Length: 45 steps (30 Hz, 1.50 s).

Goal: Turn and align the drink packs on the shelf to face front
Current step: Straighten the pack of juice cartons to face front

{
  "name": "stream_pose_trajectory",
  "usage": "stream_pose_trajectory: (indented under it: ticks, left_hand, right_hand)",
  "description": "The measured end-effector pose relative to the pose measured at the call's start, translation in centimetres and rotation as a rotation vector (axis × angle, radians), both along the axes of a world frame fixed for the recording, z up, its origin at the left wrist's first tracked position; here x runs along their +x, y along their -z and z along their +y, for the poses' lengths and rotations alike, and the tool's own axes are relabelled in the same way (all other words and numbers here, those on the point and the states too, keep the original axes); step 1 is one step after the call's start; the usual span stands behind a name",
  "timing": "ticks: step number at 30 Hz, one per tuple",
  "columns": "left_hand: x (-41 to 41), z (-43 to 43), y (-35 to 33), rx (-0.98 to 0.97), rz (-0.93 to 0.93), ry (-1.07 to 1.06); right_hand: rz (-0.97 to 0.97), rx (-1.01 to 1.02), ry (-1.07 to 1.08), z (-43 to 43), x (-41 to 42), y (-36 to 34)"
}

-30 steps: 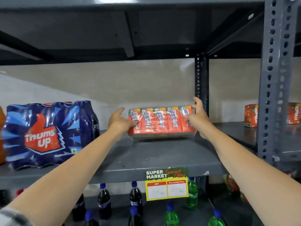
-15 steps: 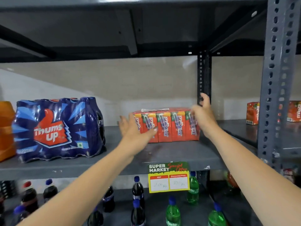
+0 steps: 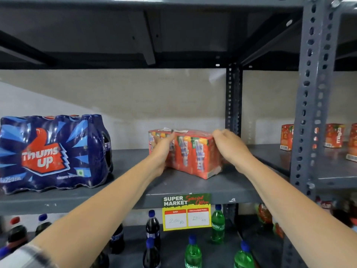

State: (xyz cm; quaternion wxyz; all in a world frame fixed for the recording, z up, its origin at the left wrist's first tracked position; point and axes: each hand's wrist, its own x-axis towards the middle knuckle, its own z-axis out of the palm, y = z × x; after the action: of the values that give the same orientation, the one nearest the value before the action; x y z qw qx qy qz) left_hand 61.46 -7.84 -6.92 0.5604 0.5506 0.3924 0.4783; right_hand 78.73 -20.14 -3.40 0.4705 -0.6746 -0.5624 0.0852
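A shrink-wrapped red juice carton pack [image 3: 191, 153] stands on the grey shelf [image 3: 135, 192], turned at an angle with one corner toward me. My left hand [image 3: 162, 151] is pressed against its left front face, fingers wrapped on the pack. At the pack's right end, my right hand [image 3: 229, 146] grips the top corner. A blue Thums Up bottle pack [image 3: 52, 151] stands to the left with its logo facing front, apart from both hands.
A grey slotted upright [image 3: 313, 93] rises at the right, with loose red juice cartons [image 3: 334, 135] on the neighbouring shelf behind it. A yellow price tag [image 3: 186, 212] hangs from the shelf edge. Dark cola bottles [image 3: 152, 227] and green Sprite bottles [image 3: 217, 224] stand on the shelf below.
One second ago the pack was held up tilted; half a second ago it stood facing front with my left hand off it. Now both hands hold it and it is turned at an angle.
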Motion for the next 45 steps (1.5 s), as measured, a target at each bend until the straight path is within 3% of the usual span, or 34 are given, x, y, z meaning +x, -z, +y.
stream_pose_trajectory:
  ticks: [4, 8, 10, 12, 16, 18, 21, 23, 28, 32, 37, 45]
  left_hand:
    - [0.1, -3.7, -1.3, 0.076, -0.041, 0.021]
    - [1.1, -7.6, -0.9, 0.372, 0.282, -0.055]
    - [1.6, -8.1, -0.5, 0.419, 0.425, -0.116]
    - [1.7, -7.8, -0.1, 0.428, 0.455, -0.121]
    - [1.1, -6.3, 0.1, 0.408, 0.424, -0.063]
    - [-0.3, -5.7, -0.3, 0.343, 0.385, 0.082]
    - [-3.0, -5.2, -0.9, 0.263, 0.23, 0.364]
    - [-4.0, -5.5, -1.1, 0.241, 0.09, 0.417]
    - [-4.8, -5.2, -0.9, 0.117, -0.148, 0.208]
    - [-5.0, -5.4, -1.1, 0.101, -0.171, -0.012]
    - [-4.7, -4.5, -1.2, 0.062, -0.056, -0.256]
    - [-5.0, -2.2, -2.6, -0.094, -0.151, -0.364]
  right_hand:
    - [-0.03, -0.068, -0.053, -1.3, -0.5, -0.6]
    - [0.165, -0.231, -0.198, 0.9, 1.0, -3.6]
    - [0.231, -0.279, -0.307, 4.1, 1.5, -4.7]
    - [0.338, -0.339, -0.427, 7.8, 1.7, -5.1]
    - [0.374, -0.398, -0.52, 12.4, 0.0, -4.4]
    - [0.402, -0.398, -0.599, 13.8, -1.3, -3.7]
    - [0.534, -0.252, -0.603, 14.3, -2.7, -3.4]
    - [0.585, -0.247, -0.612, 14.3, -2.6, -3.0]
    - [0.498, -0.272, -0.448, 13.2, -0.8, -2.9]
    - [0.432, -0.257, -0.318, 12.2, 0.1, -2.9]
    - [0.21, -0.315, -0.255, 10.8, 1.7, -3.4]
    - [0.125, -0.24, -0.192, 7.0, 2.9, -2.9]
